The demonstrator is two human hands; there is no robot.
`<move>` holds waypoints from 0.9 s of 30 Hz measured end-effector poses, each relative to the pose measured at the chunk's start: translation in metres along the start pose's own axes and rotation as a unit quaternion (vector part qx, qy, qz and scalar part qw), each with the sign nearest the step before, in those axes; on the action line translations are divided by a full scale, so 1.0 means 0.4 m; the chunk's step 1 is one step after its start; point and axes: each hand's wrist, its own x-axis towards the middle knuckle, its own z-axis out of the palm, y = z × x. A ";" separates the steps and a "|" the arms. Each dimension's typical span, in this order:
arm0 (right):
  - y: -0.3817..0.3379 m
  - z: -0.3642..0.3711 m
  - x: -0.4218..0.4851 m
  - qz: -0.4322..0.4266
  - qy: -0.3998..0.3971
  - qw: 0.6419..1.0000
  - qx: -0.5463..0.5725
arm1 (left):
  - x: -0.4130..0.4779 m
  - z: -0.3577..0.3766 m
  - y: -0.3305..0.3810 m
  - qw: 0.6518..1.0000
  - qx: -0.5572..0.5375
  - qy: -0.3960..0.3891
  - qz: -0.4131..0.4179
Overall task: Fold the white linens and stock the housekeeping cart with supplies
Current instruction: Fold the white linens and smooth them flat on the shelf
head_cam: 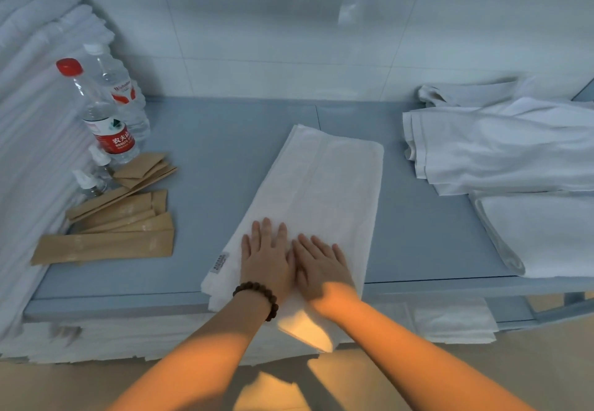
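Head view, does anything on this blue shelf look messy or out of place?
Two things. The brown paper packets at the left lie fanned at mixed angles, not stacked. The white towel under the left hand and right hand overhangs the shelf's front edge. Nothing looks spilled.

The light where I work is dim and cool: a bluish grey cast lies over the shelf top [209, 169], the towel [321, 185] and the tiled wall [289, 40], flattening the whites. Warm orange light falls on my forearms [199, 362] and the near floor [482, 378] in hard-edged patches. It ends near my wrists, so my left hand [266, 256] and right hand [321, 266] sit in the cool shade. A pale, smeared reflection glares on the far wall, right of centre. Nothing is crisp; my fingers' outlines are soft, though the red-capped bottle [109, 121] has a readable label. At the left edge the stacked linens [29, 105] bow and smear with lens distortion.
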 end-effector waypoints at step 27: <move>0.255 -0.120 0.205 -0.065 -0.019 0.984 -0.167 | 0.012 0.054 0.011 0.996 0.037 0.039 -0.070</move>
